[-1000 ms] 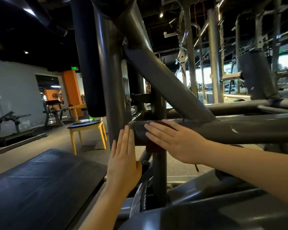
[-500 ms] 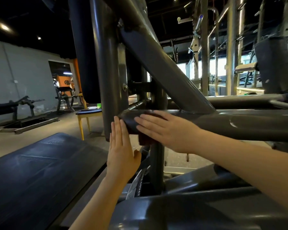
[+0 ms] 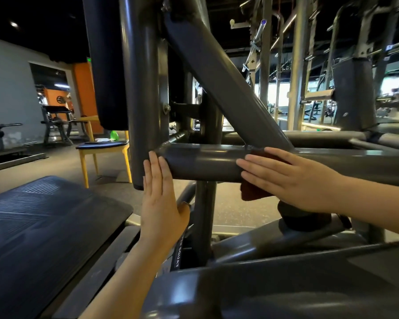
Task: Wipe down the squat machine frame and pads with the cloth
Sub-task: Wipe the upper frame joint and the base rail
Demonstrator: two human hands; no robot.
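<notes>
— What kind of room is it?
— A dim gym with a black ceiling. There is a grey wall (image 3: 7,88) at left, an orange pillar (image 3: 85,93) beside a doorway, and a speckled floor (image 3: 55,166). A yellow chair (image 3: 101,150) with a dark seat stands on that floor behind the machine, with something green (image 3: 114,135) on its seat. Tall racks (image 3: 297,65) fill the right side against bright windows.
— And the machine?
— It has a grey frame. An upright post (image 3: 143,88), a diagonal tube (image 3: 217,77) and a horizontal tube (image 3: 203,162) meet close to the camera. A dark pad (image 3: 106,65) hangs just left of the post. A ribbed black platform (image 3: 44,226) fills the lower left.
— Where is the cloth?
— The dark red cloth (image 3: 253,192) lies on the horizontal tube, just under the foot of the diagonal tube. It drapes over the near face, and its lower edge hangs below the tube.
— The grips?
— The right grip (image 3: 293,178) is flat, fingers straight and together, pressing the cloth to the tube. Most of the cloth is hidden under the palm. The left grip (image 3: 161,203) is flat too and holds nothing. Its fingers point up, with their tips touching the horizontal tube's left end where it meets the post.
</notes>
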